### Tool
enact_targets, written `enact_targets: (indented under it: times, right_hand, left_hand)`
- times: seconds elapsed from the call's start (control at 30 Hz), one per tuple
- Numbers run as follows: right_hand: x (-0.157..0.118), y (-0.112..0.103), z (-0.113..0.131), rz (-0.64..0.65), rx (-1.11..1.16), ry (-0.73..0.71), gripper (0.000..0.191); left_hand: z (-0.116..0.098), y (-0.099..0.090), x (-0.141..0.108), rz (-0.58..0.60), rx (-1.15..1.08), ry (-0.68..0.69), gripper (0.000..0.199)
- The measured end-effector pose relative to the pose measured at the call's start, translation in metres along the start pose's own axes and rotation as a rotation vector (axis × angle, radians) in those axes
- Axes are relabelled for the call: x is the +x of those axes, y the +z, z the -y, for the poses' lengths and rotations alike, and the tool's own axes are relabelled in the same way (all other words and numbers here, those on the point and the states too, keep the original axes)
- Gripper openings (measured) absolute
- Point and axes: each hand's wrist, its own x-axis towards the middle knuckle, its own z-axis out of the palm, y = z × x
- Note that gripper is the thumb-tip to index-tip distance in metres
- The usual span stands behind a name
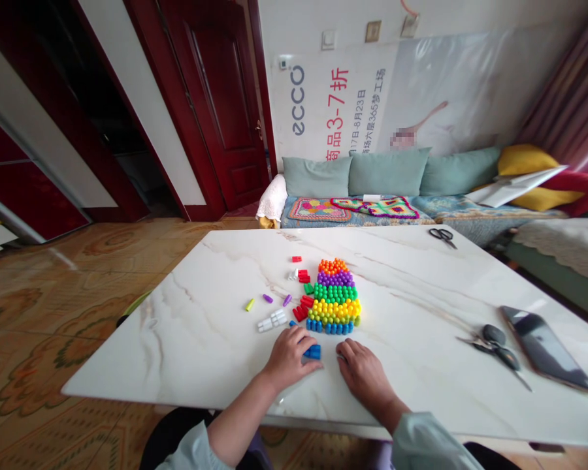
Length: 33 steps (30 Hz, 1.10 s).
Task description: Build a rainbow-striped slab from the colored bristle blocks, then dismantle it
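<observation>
My left hand (290, 358) curves around a few blue pieces (313, 352) on the white marble-patterned table, thumb below them and fingers above. To its right, my right hand (360, 365) rests on the tabletop with its fingers curled; whatever may be under them is hidden. Just beyond both hands stand rows of small pegs: blue pegs (330, 327) nearest, then yellow-green, yellow pegs (336, 308), green pegs (335, 292), purple pegs (336, 279) and orange pegs (332, 266) farthest. Left of the rows lie red pieces (303, 308), white pieces (272, 320) and loose purple pieces (268, 298).
On the right of the table (191, 352) lie a phone (546, 349) and a dark-handled tool (494, 349). Black scissors (442, 236) are near the far right corner. A sofa with cushions (389, 172) stands behind the table.
</observation>
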Motion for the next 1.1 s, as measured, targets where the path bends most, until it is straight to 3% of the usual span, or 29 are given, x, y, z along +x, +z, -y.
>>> enact_targets:
  times: [0.2, 0.3, 0.47, 0.77, 0.93, 1.03, 1.1]
  right_hand:
    - [-0.001, -0.002, 0.002, 0.008, 0.011, 0.019, 0.009]
    - [-0.001, -0.003, 0.002, 0.013, 0.015, 0.025, 0.01]
    - [0.0, -0.004, 0.002, 0.013, 0.031, 0.027, 0.011]
    - [0.0, -0.008, 0.005, -0.012, 0.065, -0.034, 0.021]
    - [0.043, -0.014, 0.043, -0.01, 0.071, -0.171, 0.025]
    - [0.09, -0.009, 0.07, 0.169, -0.166, -0.046, 0.021]
    - [0.118, 0.0, 0.082, 0.231, -0.21, -0.011, 0.018]
  left_hand:
    - [-0.012, -0.002, -0.027, -0.135, -0.031, -0.137, 0.045]
    - [-0.013, 0.007, -0.027, -0.141, -0.082, -0.207, 0.043]
    - [-0.007, 0.016, -0.02, -0.168, -0.128, -0.276, 0.019]
    - [-0.009, 0.02, -0.023, -0.233, -0.076, -0.274, 0.032]
    - [-0.009, 0.022, -0.023, -0.273, -0.092, -0.268, 0.033]
    - [-0.007, 0.024, -0.023, -0.286, -0.096, -0.252, 0.04]
    - [-0.006, 0.025, -0.023, -0.284, -0.107, -0.253, 0.047]
